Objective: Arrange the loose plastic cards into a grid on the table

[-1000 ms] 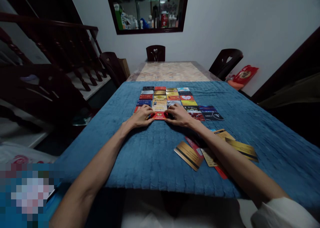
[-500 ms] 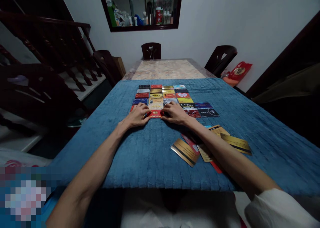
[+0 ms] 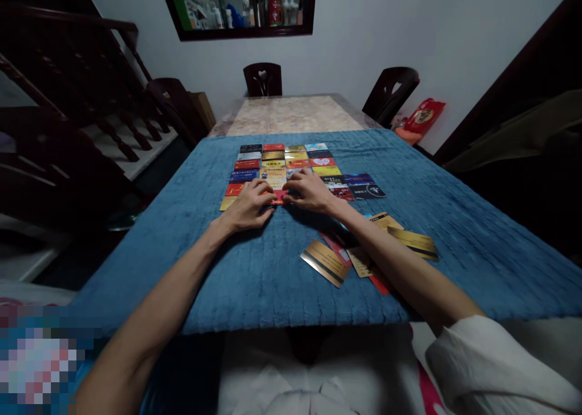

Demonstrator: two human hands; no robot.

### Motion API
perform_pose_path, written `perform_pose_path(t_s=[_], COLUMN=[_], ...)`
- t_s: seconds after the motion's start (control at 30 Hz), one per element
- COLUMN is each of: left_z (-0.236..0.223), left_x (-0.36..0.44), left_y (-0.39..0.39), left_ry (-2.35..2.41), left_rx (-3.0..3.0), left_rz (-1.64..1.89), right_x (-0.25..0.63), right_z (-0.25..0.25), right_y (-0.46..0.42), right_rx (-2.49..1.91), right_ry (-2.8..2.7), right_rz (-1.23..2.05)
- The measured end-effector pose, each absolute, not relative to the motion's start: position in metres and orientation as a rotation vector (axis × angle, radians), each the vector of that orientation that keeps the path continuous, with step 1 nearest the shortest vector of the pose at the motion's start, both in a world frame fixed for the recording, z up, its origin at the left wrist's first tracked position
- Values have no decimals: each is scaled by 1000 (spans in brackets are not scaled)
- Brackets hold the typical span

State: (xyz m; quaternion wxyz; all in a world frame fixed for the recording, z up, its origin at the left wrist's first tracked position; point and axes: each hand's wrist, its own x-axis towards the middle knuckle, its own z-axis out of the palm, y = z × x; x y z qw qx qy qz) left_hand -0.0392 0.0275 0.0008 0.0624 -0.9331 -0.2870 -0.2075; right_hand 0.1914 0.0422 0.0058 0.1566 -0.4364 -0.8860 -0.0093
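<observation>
Plastic cards lie in a neat grid (image 3: 291, 163) on a blue cloth (image 3: 431, 179) over the table. My left hand (image 3: 248, 206) and my right hand (image 3: 311, 191) rest side by side at the grid's near edge. Their fingertips touch a red card (image 3: 278, 197) in the front row from both sides. Both hands lie flat with the fingers stretched out. A yellow card (image 3: 227, 203) sits just left of my left hand. Under my right forearm, several loose cards are scattered, among them a gold card (image 3: 325, 262) and another gold card (image 3: 414, 242).
Beyond the cloth the bare marble tabletop (image 3: 291, 113) runs to the far end. Dark wooden chairs stand at the far end (image 3: 262, 79), far right (image 3: 391, 94) and left (image 3: 175, 103). A stair railing (image 3: 86, 94) rises on the left. A red bag (image 3: 422, 115) leans by the wall.
The view has shifted, so everything sits lower-left in the picture. My hands have stayed at the red card, and the left one has slid slightly away from the grid.
</observation>
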Motion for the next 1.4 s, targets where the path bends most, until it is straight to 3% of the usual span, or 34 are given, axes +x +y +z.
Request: perform_pose_path(t_s=[0.43, 0.87, 1.07, 1.4], left_z=[6, 4, 13, 10], left_x=[-30, -2, 41, 143], left_y=[17, 4, -15, -37], left_ry=[-846, -701, -619, -634], left_rx=[-2892, -2985, -3035, -3127], left_rz=[-696, -835, -669, -360], right_x=[218, 373, 411, 402], right_z=[34, 21, 13, -7], right_y=[26, -60, -78, -61], right_rx=[-1171, -1378, -1540, -1559], right_ry=[-2453, -2393, -2393, -2391], right_rz=[-98, 78, 188, 161])
